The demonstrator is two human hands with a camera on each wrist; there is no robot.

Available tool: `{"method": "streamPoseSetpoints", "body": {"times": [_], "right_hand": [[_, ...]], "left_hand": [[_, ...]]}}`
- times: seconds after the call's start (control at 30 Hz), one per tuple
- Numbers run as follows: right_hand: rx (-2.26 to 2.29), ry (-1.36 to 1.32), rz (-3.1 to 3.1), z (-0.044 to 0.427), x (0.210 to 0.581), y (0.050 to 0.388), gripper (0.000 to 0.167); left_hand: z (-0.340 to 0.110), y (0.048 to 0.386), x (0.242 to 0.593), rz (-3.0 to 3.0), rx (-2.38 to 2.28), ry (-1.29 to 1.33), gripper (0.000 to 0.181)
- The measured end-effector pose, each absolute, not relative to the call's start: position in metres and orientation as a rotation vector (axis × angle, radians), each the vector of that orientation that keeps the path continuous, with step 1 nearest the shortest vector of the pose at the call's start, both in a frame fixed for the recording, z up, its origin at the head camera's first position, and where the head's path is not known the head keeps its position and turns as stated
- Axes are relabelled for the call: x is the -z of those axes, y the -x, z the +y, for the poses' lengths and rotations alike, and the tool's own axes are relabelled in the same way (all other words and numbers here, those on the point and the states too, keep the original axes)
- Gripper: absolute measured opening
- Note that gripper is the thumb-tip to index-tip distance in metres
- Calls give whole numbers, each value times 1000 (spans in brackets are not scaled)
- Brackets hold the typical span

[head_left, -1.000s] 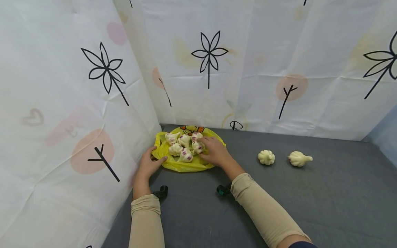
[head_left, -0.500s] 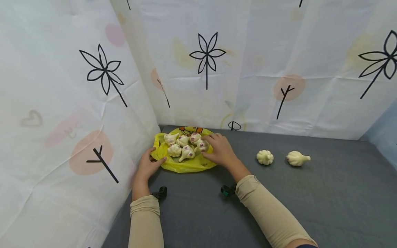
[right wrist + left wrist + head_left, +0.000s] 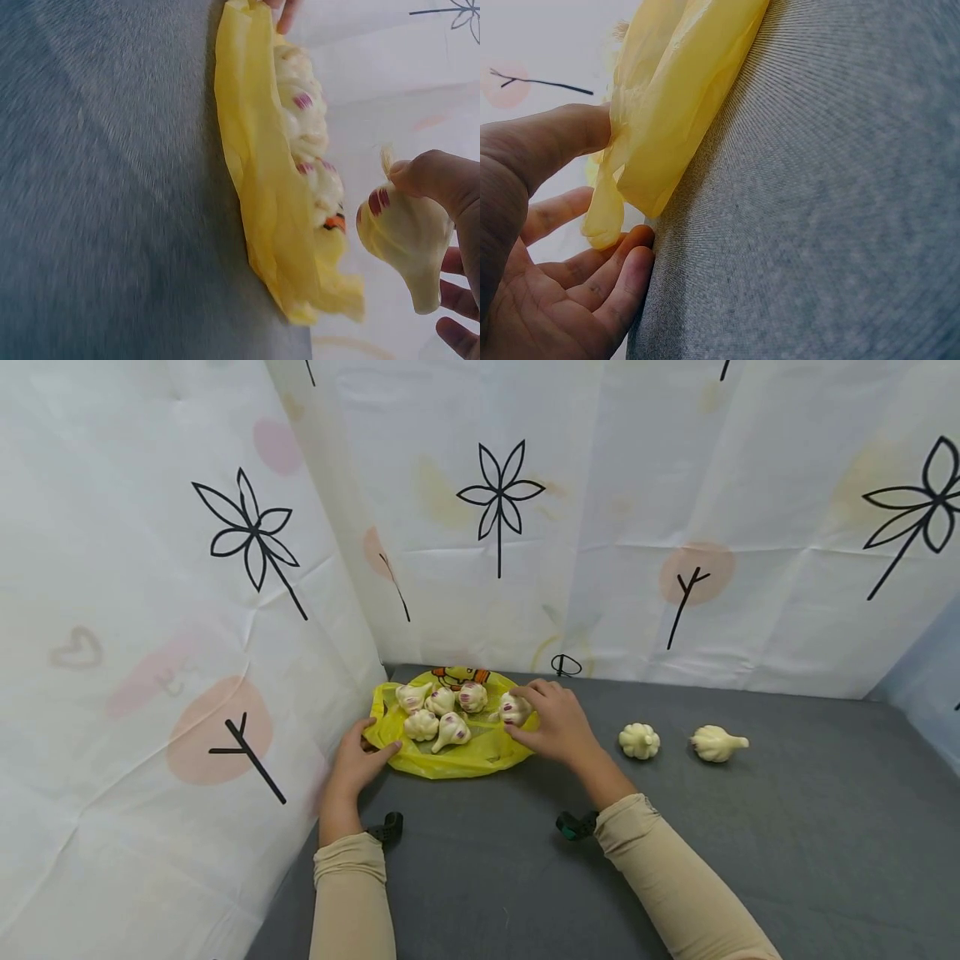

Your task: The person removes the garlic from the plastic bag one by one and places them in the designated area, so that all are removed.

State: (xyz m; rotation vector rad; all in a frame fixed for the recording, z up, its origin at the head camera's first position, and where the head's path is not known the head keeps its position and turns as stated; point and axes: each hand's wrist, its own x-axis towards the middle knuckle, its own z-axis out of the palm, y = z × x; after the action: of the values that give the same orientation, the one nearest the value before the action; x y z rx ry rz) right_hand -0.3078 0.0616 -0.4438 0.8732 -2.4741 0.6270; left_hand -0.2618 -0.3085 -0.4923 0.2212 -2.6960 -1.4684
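Pinching one garlic bulb [image 3: 513,709] between thumb and fingers, the right hand [image 3: 555,727] holds it over the right end of the yellow bag [image 3: 450,766], apart from the plastic in the right wrist view. The bulb's long axis runs roughly sideways: its root tuft points left, towards the five other bulbs [image 3: 452,730] lying in the bag, and its stem points right, in under the palm (the head view hides that end behind the hand). The left hand [image 3: 354,762] is at the opposite end, fingers curled loosely round the bag's edge, thumb against the near side; how firmly it grips, I cannot tell. Any shift of the held bulb seems to hinge on that side-to-side line. A nearer loose bulb [image 3: 639,741] and a farther loose bulb [image 3: 717,743] rest on the grey table [image 3: 480,868], out to the right, closer to the right hand.
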Motion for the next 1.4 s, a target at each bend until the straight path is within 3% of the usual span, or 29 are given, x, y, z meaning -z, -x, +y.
{"method": "streamPoseSetpoints", "body": {"times": [0.73, 1.4], "right_hand": [[-465, -616, -2546, 140, 441, 287, 53], [-210, -490, -2736, 151, 456, 285, 51]], "left_hand": [[-313, 261, 491, -2719, 1444, -224, 81], [-306, 260, 489, -2703, 1482, -236, 83]]}}
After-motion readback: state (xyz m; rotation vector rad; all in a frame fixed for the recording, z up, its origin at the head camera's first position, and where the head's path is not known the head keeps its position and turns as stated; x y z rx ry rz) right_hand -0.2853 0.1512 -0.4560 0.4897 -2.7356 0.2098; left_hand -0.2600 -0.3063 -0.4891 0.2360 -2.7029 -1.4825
